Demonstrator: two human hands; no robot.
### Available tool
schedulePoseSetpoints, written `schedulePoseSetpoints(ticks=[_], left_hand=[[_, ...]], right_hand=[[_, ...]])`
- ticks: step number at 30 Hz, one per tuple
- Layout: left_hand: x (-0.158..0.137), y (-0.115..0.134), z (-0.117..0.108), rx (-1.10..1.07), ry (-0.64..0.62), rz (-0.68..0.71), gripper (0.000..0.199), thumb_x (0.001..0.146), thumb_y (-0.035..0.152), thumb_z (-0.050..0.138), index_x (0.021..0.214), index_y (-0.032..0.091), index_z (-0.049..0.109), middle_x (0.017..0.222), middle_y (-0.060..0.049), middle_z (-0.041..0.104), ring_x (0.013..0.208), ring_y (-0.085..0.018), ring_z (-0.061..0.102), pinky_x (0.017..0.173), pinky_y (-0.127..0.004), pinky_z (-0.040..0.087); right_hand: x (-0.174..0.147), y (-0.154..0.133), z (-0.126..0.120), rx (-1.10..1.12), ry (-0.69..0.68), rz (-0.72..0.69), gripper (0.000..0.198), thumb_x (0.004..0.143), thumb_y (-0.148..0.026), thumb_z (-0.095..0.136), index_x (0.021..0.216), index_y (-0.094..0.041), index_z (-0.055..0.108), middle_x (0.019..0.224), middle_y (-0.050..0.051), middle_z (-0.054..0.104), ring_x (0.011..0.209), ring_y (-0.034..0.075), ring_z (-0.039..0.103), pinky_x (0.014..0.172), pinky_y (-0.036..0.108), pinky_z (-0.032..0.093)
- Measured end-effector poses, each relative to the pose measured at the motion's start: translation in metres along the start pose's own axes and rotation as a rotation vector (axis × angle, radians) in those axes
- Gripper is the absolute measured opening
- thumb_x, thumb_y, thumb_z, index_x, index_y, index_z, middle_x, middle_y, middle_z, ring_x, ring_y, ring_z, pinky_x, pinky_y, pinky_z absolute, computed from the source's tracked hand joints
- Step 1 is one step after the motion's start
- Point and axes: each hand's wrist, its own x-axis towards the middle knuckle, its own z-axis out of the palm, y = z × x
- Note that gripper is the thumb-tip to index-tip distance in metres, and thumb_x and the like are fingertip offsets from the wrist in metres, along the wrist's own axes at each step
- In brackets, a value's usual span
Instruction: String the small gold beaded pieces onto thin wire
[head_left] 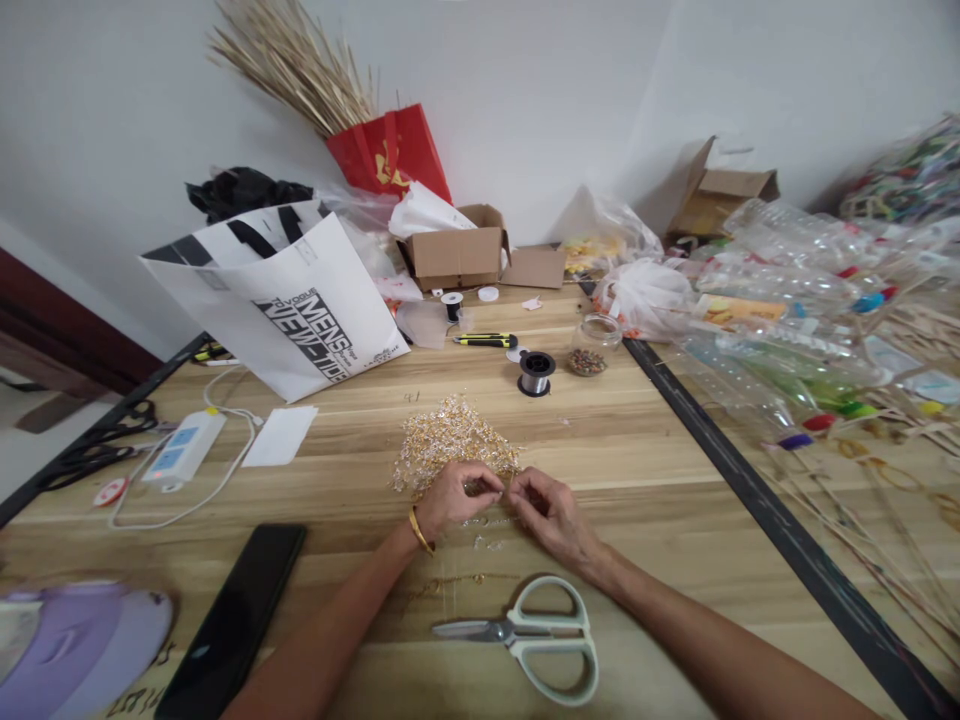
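Note:
My left hand (pixel 459 497) and my right hand (pixel 551 510) meet fingertip to fingertip over the wooden table. Each is closed in a pinch, and whatever lies between the fingertips is too small to name. Just beyond them spreads a pile of gold and clear beaded strands (pixel 448 437). Beneath the hands lie a few small clear beads (pixel 487 543) and a piece of fine chain. Closer to me rests a gold chain (pixel 469 580), with thin clear thread near it. White-handled scissors (pixel 525 632) lie in front of it, blades pointing left.
Beyond the pile stand a wire spool (pixel 535 375), a glass jar of beads (pixel 589 352) and a yellow-black utility knife (pixel 486 341). A black phone (pixel 236 620) and a power strip (pixel 184 450) lie left. A white paper bag (pixel 292 300) stands behind; plastic bottles (pixel 780 285) crowd the right.

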Motion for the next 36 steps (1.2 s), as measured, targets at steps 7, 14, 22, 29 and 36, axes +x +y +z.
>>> schedulePoseSetpoints(ticks=[7,14,22,29,36], left_hand=[[0.0,0.0029,0.0001,-0.011,-0.004,-0.004,0.006,0.071,0.013,0.064,0.074,0.014,0.069,0.076,-0.005,0.069,0.071,-0.014,0.062,0.068,-0.024,0.049],[-0.0005,0.0042,0.0,-0.009,0.001,-0.028,0.007,0.072,0.014,0.063,0.075,0.015,0.069,0.076,-0.004,0.069,0.072,-0.014,0.063,0.069,-0.024,0.049],[-0.0004,0.002,-0.0003,-0.01,0.001,-0.015,0.007,0.072,0.014,0.062,0.075,0.014,0.069,0.076,-0.005,0.07,0.071,-0.015,0.063,0.068,-0.024,0.049],[0.0008,0.0035,-0.0004,-0.017,0.0,-0.022,0.007,0.071,0.013,0.062,0.075,0.014,0.069,0.076,-0.005,0.07,0.071,-0.015,0.063,0.068,-0.024,0.049],[0.0,0.0035,-0.0008,-0.015,-0.004,-0.028,0.007,0.072,0.013,0.062,0.075,0.014,0.069,0.077,-0.005,0.07,0.072,-0.015,0.063,0.069,-0.024,0.049]], right_hand=[[-0.0001,0.0003,0.0002,0.009,-0.014,0.018,0.017,0.086,-0.031,0.051,0.077,-0.017,0.054,0.06,-0.002,0.047,0.052,0.01,0.041,0.047,0.02,0.032],[-0.0002,0.0007,0.0004,0.001,-0.001,0.004,0.018,0.085,-0.031,0.052,0.076,-0.017,0.054,0.059,-0.002,0.046,0.052,0.01,0.04,0.046,0.02,0.031],[0.0001,-0.0015,0.0,0.009,0.005,0.007,0.018,0.085,-0.031,0.052,0.075,-0.017,0.053,0.059,-0.002,0.047,0.052,0.01,0.04,0.047,0.02,0.031],[0.0003,-0.0018,-0.0005,0.008,0.004,0.006,0.017,0.085,-0.03,0.052,0.075,-0.017,0.053,0.059,-0.003,0.046,0.052,0.01,0.04,0.047,0.02,0.031],[-0.0001,-0.0001,-0.0004,0.007,0.003,0.014,0.016,0.085,-0.029,0.052,0.076,-0.017,0.054,0.06,-0.002,0.047,0.052,0.01,0.042,0.047,0.02,0.031]])
